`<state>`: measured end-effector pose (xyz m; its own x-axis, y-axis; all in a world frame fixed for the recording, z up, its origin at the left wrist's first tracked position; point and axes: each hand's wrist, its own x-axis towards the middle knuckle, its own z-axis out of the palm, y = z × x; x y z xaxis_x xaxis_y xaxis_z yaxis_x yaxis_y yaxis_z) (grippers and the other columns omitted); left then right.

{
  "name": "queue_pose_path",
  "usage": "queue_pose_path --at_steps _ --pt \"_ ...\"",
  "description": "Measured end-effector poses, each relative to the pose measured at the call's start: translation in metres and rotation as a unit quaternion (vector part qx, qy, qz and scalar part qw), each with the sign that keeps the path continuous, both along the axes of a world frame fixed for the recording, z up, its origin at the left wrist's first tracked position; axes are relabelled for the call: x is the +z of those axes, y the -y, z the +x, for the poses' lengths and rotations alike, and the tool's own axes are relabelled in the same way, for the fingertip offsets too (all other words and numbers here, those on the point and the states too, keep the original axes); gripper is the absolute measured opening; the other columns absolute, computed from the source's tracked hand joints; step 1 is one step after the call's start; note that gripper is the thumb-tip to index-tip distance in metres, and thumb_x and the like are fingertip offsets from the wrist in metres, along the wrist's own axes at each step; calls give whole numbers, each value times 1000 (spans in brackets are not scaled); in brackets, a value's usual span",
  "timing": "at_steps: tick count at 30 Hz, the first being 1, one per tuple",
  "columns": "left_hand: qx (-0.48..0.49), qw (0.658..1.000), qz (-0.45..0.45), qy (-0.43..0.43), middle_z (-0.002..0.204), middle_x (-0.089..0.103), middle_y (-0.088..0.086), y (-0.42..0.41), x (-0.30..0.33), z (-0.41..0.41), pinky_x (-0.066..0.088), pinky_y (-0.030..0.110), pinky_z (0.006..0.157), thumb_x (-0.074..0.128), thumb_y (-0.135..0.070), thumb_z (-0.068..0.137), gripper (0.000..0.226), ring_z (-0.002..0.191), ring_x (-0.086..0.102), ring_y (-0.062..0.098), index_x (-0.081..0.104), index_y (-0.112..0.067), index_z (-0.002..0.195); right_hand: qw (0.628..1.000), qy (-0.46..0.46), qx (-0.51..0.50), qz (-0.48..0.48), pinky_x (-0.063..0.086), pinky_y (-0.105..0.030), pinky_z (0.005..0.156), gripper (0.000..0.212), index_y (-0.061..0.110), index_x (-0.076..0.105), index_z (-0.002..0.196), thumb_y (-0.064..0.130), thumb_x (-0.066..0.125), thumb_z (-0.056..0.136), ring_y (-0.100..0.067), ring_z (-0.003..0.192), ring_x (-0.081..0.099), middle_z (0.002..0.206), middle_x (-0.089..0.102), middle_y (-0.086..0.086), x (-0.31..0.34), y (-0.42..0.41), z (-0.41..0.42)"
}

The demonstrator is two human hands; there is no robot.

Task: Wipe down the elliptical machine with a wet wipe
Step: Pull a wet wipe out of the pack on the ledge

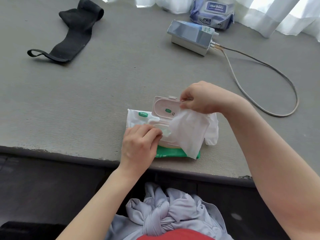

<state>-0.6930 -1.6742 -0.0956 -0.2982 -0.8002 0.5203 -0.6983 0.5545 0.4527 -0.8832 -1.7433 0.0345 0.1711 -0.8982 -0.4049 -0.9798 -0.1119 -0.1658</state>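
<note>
Two wipe packs (138,118) (212,13), one black strap (72,32), one cable (259,66)

A wide grey bench (86,94) with a matte, slightly speckled top filled most of the view, its near edge worn and chipped along a dark border. Beyond the edge lay a dark floor (43,191). Along the far side hung sheer white curtains (285,13), their hems resting on the bench surface. Bright daylight came through them and threw a pale sheen across the far grey top.
</note>
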Motion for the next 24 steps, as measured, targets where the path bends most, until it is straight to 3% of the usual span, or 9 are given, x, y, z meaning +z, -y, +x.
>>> queue_pose_path --at_steps 4,7,10,14,17,24 --pt "48 996 58 -49 74 68 -7 7 18 -13 46 34 60 64 -24 82 10 63 60 19 69 -15 83 1000 6 10 2 50 -39 79 20 9 68 95 23 54 92 -30 93 56 93 65 -7 -1 0 3" --pt "55 997 48 -28 68 67 -8 8 20 -18 46 33 62 61 -26 81 13 59 62 18 67 -15 82 1000 6 11 -2 50 -40 80 19 8 67 92 23 55 92 -30 92 56 90 64 -8 -3 2 4" --pt "-28 1000 -5 12 90 74 -5 -3 4 -10 42 32 75 60 -22 86 16 82 70 18 72 -13 91 1000 3 3 -2 50 -39 79 18 10 65 85 23 55 92 -31 91 56 87 62 -7 -5 3 0" --pt "-49 983 3 178 117 69 -2 -19 -9 -6 34 36 86 48 -45 91 48 114 57 17 65 -10 118 1000 1 4 8 50 -40 80 20 6 67 92 22 55 92 -32 94 57 93 66 -11 -4 3 -2" --pt "-36 973 40 223 114 64 -2 -19 -6 -16 30 37 81 41 -60 87 61 111 52 19 61 -12 119 999 -11 23 24 49 -40 80 22 5 68 97 22 55 91 -32 95 58 96 67 -13 1 4 -2" --pt "-73 978 11 193 95 62 -5 -3 0 -12 29 38 78 39 -70 82 63 101 47 18 67 -17 100 999 -21 33 28 47 -38 80 20 7 69 96 23 57 91 -30 94 58 94 66 -11 5 8 -8"
